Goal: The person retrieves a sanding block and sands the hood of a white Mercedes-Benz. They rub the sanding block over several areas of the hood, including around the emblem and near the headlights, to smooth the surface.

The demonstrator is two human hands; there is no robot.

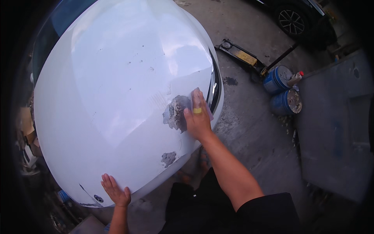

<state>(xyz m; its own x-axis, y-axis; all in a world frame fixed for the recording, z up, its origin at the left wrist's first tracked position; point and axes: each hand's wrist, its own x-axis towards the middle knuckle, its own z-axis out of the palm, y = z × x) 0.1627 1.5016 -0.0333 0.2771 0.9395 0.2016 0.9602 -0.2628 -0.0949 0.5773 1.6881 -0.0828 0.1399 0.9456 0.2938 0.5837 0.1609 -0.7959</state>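
Observation:
A white car hood point(117, 78) fills the left and middle of the view. My right hand point(199, 123) presses a thin grey-purple sheet, apparently sandpaper point(210, 114), onto the hood beside the headlight point(214, 84). The sheet shows on both sides of my fingers, and a yellow band point(197, 110) crosses them. Just left of that hand is a large bare grey patch point(175, 113) with ragged edges. A smaller grey patch point(168, 159) lies nearer to me. My left hand point(115, 191) rests flat and empty on the hood's near edge, right of a round badge point(98, 198).
Beyond the headlight, a floor jack point(243, 56) lies on the concrete floor. Two blue drums point(277, 78) stand by a large grey panel point(335, 124) at the right. A dark car's wheel point(291, 21) shows at the far right. Cardboard and clutter point(28, 124) line the left.

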